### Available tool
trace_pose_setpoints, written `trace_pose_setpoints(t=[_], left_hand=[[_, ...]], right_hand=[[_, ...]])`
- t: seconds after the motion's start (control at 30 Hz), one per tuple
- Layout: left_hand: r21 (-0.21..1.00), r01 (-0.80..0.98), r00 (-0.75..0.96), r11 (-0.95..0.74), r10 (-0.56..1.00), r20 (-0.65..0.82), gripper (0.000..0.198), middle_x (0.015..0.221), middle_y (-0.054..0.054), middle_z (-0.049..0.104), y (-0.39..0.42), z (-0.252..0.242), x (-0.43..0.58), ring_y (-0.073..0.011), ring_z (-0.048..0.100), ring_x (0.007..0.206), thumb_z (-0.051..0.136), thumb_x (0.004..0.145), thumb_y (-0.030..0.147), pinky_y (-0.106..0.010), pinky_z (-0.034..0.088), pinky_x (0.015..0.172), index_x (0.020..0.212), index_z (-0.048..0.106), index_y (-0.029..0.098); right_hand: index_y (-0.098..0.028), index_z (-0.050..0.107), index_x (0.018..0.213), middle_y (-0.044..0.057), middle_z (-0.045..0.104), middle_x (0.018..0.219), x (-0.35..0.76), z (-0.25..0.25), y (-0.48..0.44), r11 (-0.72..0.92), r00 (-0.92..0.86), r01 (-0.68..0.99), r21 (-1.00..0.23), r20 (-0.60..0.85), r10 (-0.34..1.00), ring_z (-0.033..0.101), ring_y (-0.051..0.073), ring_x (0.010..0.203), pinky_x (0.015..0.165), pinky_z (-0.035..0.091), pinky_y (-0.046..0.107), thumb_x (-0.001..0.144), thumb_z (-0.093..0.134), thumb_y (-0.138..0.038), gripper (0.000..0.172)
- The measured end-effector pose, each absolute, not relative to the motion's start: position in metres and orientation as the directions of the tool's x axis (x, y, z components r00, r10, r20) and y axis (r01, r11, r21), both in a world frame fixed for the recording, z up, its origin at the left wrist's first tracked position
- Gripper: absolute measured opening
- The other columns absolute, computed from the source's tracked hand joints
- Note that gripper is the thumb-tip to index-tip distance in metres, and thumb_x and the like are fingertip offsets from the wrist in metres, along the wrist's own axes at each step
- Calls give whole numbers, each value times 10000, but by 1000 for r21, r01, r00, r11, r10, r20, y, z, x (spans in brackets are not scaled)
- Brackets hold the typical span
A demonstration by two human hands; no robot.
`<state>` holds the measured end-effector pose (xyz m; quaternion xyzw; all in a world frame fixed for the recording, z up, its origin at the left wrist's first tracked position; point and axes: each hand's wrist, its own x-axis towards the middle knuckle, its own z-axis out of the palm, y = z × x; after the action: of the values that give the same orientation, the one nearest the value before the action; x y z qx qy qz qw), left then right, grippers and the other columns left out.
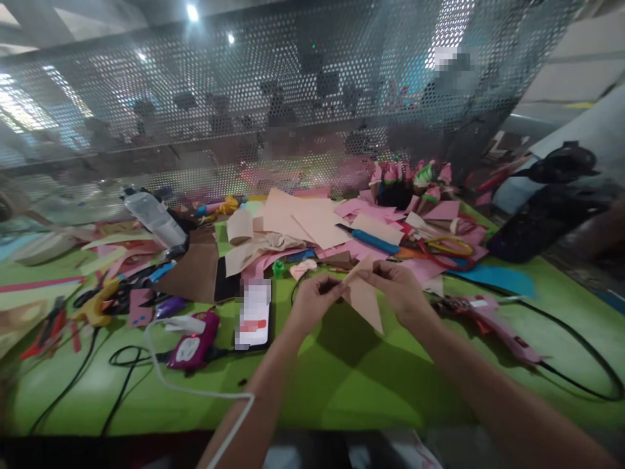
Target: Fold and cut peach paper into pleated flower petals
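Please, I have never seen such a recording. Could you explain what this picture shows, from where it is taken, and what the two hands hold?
There is no machine here: a person works with two bare hands. The one picture comes from a camera worn on the head, looking forward and down. The left hand and the right hand together pinch a triangular piece of peach paper above a green table. On the table lie loose paper sheets, a blue-handled knife, a pink glue gun at the right and a clear bottle at the left. A perforated metal screen stands behind.
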<state>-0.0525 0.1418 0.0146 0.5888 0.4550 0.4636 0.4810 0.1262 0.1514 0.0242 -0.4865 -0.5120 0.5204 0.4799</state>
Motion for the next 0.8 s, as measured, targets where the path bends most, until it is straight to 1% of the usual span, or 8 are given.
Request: trace_pose_setpoints(t=[0.1,0.23,0.33,0.43,0.53,0.63,0.73,0.8], left_hand=[[990,85,144,-112,985,100,153,637,-22,679,143,14,-54,-138,596,583,729,717,320,-253,487,572,693,705,171],[992,44,62,-121,991,119,166,621,-23,673,141,17,-51,-132,592,569,738,713,323,-245,485,553,670,698,168],[996,-3,67,-91,994,90,199,610,-13,667,140,21,-49,-121,588,551,773,683,349,-245,501,556,676,703,162],[996,-71,68,-53,996,58,252,597,-1,660,141,22,-52,-115,590,528,814,636,380,-255,526,557,684,704,158],[992,-114,15,-50,999,52,283,592,8,656,144,21,-59,-110,594,520,836,604,391,-259,542,563,680,698,156],[992,-116,-52,-56,997,50,294,600,6,659,146,19,-64,-112,607,527,838,603,395,-260,546,571,689,696,153],[994,-95,-35,-55,998,52,297,603,1,663,145,18,-60,-117,612,529,826,620,404,-263,542,574,695,693,149],[996,-72,19,-51,998,52,288,612,-4,669,143,18,-56,-118,613,542,811,638,403,-259,536,583,699,693,147]], right_hand=[[-206,649,720,21,688,699,128,24,151,-12,-83,12,-1000,-13,996,614,191,605,534,466,302,622,762,-580,403],[-170,701,821,67,739,798,124,24,150,-112,-207,59,-992,-122,971,660,227,680,593,492,325,561,822,-505,441],[-152,714,777,70,732,758,124,23,151,-159,-236,41,-986,-164,958,643,213,634,582,471,320,551,821,-503,431],[-168,702,711,41,701,685,129,23,155,-114,-195,18,-993,-115,974,611,188,600,579,453,309,584,790,-532,395],[-188,672,663,19,668,641,139,25,160,3,-85,-6,-1000,3,996,592,168,624,637,467,306,631,758,-540,364],[-196,674,749,26,683,704,141,29,160,79,8,-38,-996,79,997,612,166,694,683,477,300,686,720,-552,364],[-191,684,894,50,718,848,134,32,155,50,-121,-27,-998,53,991,644,189,780,692,487,307,686,722,-553,419],[-173,695,879,58,727,851,128,32,152,-42,-237,-1,-999,-41,971,652,208,760,668,491,315,609,785,-529,456]])
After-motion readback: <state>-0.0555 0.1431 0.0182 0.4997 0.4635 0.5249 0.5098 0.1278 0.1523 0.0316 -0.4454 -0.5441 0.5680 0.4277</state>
